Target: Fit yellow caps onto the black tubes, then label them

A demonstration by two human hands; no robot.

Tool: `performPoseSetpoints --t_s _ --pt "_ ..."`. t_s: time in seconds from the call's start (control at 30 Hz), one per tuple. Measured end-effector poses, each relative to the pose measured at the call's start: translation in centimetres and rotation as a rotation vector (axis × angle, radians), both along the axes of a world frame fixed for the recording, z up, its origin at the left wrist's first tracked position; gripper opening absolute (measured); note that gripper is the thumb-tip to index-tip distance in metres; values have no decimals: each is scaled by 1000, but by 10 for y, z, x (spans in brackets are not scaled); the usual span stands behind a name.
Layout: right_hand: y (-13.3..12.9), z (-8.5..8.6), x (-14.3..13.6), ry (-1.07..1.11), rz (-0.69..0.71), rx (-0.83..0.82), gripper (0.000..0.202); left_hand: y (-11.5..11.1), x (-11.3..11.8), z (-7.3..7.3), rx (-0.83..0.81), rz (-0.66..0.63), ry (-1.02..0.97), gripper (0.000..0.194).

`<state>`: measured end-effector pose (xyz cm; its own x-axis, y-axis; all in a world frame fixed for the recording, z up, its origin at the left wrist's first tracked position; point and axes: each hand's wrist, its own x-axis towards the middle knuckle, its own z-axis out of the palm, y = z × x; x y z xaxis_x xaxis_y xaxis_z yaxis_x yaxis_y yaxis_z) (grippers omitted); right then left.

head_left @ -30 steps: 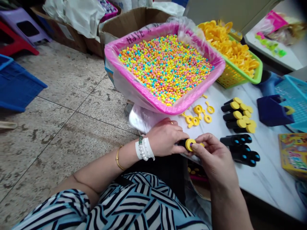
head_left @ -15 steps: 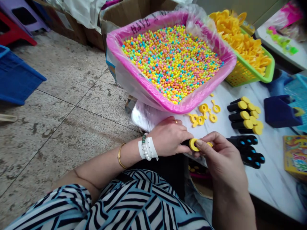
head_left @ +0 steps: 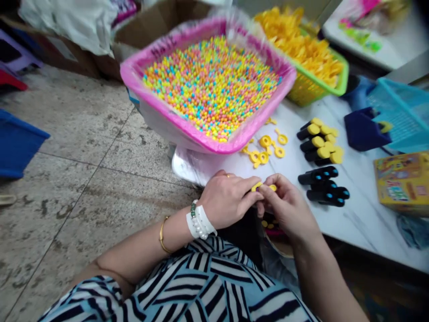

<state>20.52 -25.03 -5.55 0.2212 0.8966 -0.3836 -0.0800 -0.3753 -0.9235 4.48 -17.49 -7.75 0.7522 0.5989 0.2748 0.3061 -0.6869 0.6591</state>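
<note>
While left hand and right hand pinch the yellow cap between narrowed fingers, slightly lower right of frame centre, steady left support and even right-hand pressure should limit tilting.

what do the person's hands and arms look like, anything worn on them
The left hand wears a gold-coloured ring; its wrist, a green-and-white beaded bracelet and white band, with a gold-coloured bangle higher up. The left sleeve is striped blue, black and white. The right hand is ungloved.
</note>
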Motion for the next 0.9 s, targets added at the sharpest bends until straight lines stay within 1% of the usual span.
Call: performPoseSetpoints --t_s 0.1,0.13,0.2,0.3,0.37,0.5,0.57,0.63,0.7,0.77,0.83,0.9 --pt "0 -3 -1 -2 -1 -1 32 -2 0 -7 71 30 -30 50" --pt "-1 -4 -1 -6 -4 14 31 -1 1 -8 86 41 -28 51" --pt "-3 -5 1 18 -24 62 28 0 2 -8 97 60 -13 44" --pt "-6 -6 11 144 -39 88 25 1 2 -7 79 48 28 35" --pt "-5 -5 22 217 14 59 26 1 2 -6 65 29 52 32" --pt "6 0 44 252 207 4 34 4 0 -6 40 7 63 29" --pt "12 2 48 235 263 -27 35 4 0 -6 38 5 58 28" --pt "19 6 46 208 316 -85 35 4 1 -6 40 9 60 28" --pt "27 11 41 125 388 -166 35 4 2 -7 30 14 65 28" --pt "34 16 35 -2 450 -234 37 4 3 -8 16 16 63 27" --pt "39 19 31 -95 469 -247 40 4 5 -8 18 31 58 28" --pt "37 19 27 -145 450 -229 41 2 6 -8 38 51 60 28"
